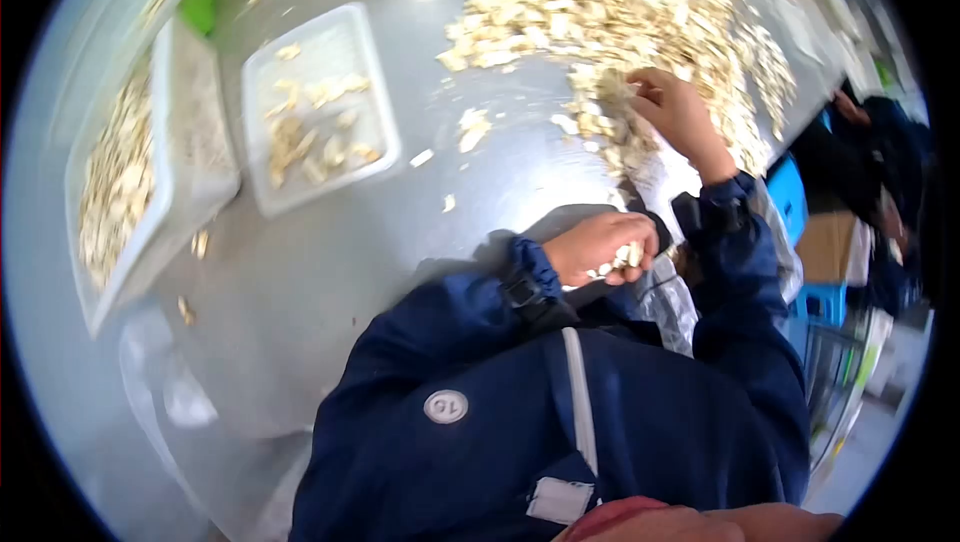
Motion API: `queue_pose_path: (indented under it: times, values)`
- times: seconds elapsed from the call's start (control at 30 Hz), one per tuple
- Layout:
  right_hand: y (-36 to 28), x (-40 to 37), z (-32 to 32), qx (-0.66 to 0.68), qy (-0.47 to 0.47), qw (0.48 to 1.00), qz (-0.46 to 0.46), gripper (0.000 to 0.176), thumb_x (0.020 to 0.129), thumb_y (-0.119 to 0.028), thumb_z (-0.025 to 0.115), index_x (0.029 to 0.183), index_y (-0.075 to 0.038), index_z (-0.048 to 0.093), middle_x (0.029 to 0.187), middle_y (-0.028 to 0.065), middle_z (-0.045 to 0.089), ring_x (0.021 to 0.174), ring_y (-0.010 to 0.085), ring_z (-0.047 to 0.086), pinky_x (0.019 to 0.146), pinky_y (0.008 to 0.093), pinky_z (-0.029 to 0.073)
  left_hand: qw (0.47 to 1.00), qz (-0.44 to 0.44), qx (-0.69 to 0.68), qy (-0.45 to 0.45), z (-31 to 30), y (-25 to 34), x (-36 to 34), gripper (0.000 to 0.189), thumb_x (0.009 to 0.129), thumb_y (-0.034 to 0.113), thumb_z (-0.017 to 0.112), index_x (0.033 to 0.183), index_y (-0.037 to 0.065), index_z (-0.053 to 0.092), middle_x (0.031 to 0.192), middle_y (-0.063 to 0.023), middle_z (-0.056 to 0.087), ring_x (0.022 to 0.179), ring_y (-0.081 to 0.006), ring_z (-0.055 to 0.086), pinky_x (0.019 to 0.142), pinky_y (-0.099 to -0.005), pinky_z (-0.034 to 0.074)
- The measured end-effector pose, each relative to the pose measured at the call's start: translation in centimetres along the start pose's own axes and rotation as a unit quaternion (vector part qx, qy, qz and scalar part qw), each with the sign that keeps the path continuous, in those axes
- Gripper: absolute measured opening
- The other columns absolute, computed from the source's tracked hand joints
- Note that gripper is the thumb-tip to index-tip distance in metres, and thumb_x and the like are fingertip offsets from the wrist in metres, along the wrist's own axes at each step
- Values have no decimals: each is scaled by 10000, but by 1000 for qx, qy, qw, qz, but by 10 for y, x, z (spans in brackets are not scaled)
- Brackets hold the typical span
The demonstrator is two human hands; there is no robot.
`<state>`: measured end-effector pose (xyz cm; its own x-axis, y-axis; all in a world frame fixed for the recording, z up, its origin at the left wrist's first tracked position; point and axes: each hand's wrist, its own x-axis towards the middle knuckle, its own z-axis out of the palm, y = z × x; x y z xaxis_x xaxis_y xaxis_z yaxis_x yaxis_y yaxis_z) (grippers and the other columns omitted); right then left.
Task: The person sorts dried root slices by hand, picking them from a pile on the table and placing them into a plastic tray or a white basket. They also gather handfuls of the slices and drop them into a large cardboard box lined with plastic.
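Note:
Fingers curled, my left hand (605, 248) holds a small bunch of pale dried slices (625, 256) close to my front, above the table edge. Farther out, my right hand (678, 120) is at the near edge of a big heap of pale dried slices (640, 7). Its thumb and fingers are bent together over the slices. Motion blur at the fingertips hides what is between them. Just below that hand, part of the heap looks darker and smeared.
A shallow white tray (385, 122) with some slices lies left on the metal table (420, 197). Beside it a deep white bin (190, 112) is full of slices. Loose slices (474, 129) are scattered between. Right: a blue stool (822, 302), a cardboard box (828, 247) and another person (895, 162).

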<state>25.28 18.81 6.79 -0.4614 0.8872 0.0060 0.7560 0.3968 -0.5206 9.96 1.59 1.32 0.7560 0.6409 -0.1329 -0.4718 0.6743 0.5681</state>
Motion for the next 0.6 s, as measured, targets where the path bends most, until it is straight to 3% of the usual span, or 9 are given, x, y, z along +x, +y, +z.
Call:
queue_pose_path:
  times: [0.13, 0.17, 0.23, 0.33, 0.5, 0.6]
  values:
    - [-78, 22, 15, 124, -120, 983, -67, 312, 972, -95, 705, 1275, -20, 693, 1054, 112, 771, 965, 203, 745, 850, 335, 585, 1000, -7, -15, 22, -9, -15, 9, 323, 1082, 291, 512, 926, 42, 648, 826, -79, 666, 609, -132, 609, 460, -238, 436]
    - [-103, 24, 22, 252, -111, 958, -78, 343, 1011, -108, 694, 1346, -41, 663, 1181, 105, 750, 1080, 187, 720, 908, 328, 580, 999, -2, -2, 33, -9, -15, 9, 319, 1081, 294, 518, 935, 47, 655, 830, -78, 675, 624, -134, 623, 461, -238, 439]
    - [-140, 31, 29, 389, -44, 904, -172, 393, 1023, -139, 691, 1399, -43, 626, 1232, 94, 737, 1119, 208, 713, 921, 340, 576, 998, -16, 24, 46, -5, -9, 6, 313, 1084, 286, 506, 945, 53, 663, 813, -58, 681, 638, -134, 637, 468, -244, 446]
    - [-144, 37, 23, 243, 38, 935, -256, 365, 1009, -138, 700, 1362, -53, 662, 1206, 92, 745, 1088, 213, 716, 936, 351, 571, 998, -11, 38, 45, -4, -8, 4, 302, 1080, 281, 505, 940, 64, 660, 811, -44, 678, 641, -128, 636, 471, -255, 450]
    - [-66, -7, 6, 2, -3, 998, -69, 221, 972, -149, 707, 1173, -69, 751, 1044, 132, 735, 956, 254, 703, 866, 367, 555, 999, -1, -25, -27, -12, -15, 7, 298, 1092, 264, 481, 956, 38, 621, 840, -67, 659, 631, -123, 603, 453, -231, 426]
    - [-10, -41, 3, -19, -3, 998, -53, 202, 929, -167, 729, 1106, -75, 760, 1006, 118, 715, 930, 296, 689, 843, 392, 547, 1000, -14, -17, -7, -8, -9, 4, 344, 1117, 302, 468, 956, 35, 613, 838, -77, 646, 633, -120, 598, 456, -231, 424]
